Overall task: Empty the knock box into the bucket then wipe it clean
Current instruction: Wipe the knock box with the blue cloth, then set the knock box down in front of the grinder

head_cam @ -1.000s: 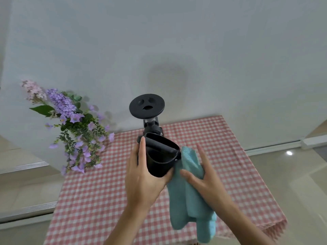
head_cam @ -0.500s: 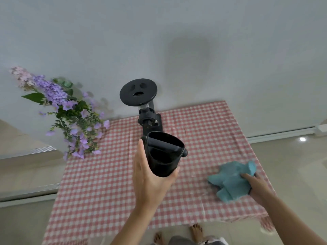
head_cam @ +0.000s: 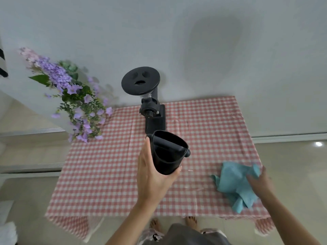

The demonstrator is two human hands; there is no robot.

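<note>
My left hand (head_cam: 151, 179) grips the black knock box (head_cam: 167, 157) from below and holds it tilted above the middle of the table, its open mouth and knock bar facing me. The inside looks dark; I cannot tell if anything is left in it. A light blue cloth (head_cam: 234, 184) lies crumpled on the tablecloth near the right front corner. My right hand (head_cam: 260, 180) rests on the cloth's right edge with its fingers spread and blurred. No bucket is in view.
The table wears a red-and-white checked cloth (head_cam: 106, 174). A black coffee grinder (head_cam: 152, 112) stands at the back by the white wall, just behind the knock box. Purple flowers (head_cam: 76, 101) overhang the back left corner. My bare feet show below the front edge.
My right hand carried the blue cloth away from the knock box to the table's right front corner and laid it down, and its grip has loosened. My left hand kept hold of the knock box.
</note>
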